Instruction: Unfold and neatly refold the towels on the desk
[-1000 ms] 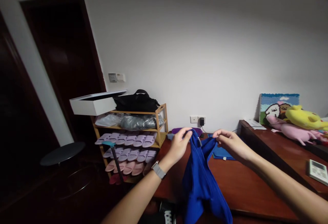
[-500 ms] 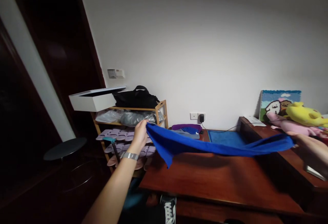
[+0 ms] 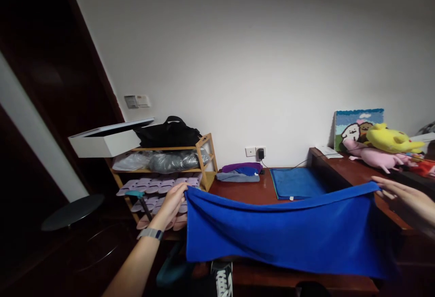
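Spread wide now, the cloth (image 3: pixel 278 236) has dropped from the narrow, bunched strip of half a second ago into a broad hanging sheet, and the left hand (image 3: pixel 174 201) sits lower in view. It hangs in the air over the near part of the table (image 3: pixel 243 191), strung between both hands, its upper edge sagging a little in the middle. The left hand's thumb and fingers pinch one upper corner; the right hand (image 3: pixel 404 199) grips the other at its fingertips, the fingers fairly straight, though the thumb's exact place cannot be told.

By its drape the cloth should be light, limp and soft, with enough nap not to slip and nothing in it to break. Best hold is probably at the two upper corners, as here, with slight outward pull to lessen the sag; a looser grip would likely let the edge curl.

Behind it a folded towel (image 3: pixel 297 181) lies flat on the table, a small white tag (image 3: pixel 291 198) at its near edge, too small to read. No brand or wording is legible anywhere, the shoe (image 3: pixel 222 280) included
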The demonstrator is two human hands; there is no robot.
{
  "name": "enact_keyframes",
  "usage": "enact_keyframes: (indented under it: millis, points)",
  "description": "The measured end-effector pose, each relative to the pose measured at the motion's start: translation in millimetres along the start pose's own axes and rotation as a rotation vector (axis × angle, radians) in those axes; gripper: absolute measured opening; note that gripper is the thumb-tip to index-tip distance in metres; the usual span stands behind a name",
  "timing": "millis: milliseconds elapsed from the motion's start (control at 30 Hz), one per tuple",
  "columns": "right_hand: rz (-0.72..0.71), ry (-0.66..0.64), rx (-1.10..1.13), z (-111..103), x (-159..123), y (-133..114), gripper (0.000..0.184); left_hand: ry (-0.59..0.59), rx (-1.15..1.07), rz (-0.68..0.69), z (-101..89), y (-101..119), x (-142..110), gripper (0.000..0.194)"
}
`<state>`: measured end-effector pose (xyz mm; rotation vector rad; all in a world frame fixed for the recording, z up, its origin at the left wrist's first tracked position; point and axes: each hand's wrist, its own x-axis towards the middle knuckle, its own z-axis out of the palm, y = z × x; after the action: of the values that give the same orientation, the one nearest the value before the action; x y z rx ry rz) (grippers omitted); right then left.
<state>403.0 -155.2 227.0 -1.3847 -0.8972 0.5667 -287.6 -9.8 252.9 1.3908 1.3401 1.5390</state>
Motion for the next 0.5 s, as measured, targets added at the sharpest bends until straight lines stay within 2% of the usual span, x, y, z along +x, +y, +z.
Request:
enact_keyframes:
  millis: [100,167,300,400,500]
  points:
    - [0.123,-0.041,0.155,28.8,18.3,16.6,0.035,-0.024,0.104,-0.038,0.3,-17.0,15.7,0.036]
    - [0.162,-0.046,0.183,50.7,33.0,18.0,0.031,0.009,0.157,-0.025,3.9,-18.8,34.1,0.035]
    - [0.1,-0.029,0.175,81.1,56.1,-5.3,0.023,0.167,0.171,0.081,11.2,-2.7,68.3,0.03]
    - [0.044,0.008,0.149,79.3,59.1,-21.9,0.027,0.255,0.164,0.165,7.7,7.1,72.9,0.034]
    - [0.022,0.02,0.071,58.4,47.9,-9.9,0.035,0.256,0.143,0.227,-3.7,-6.0,57.8,0.032]
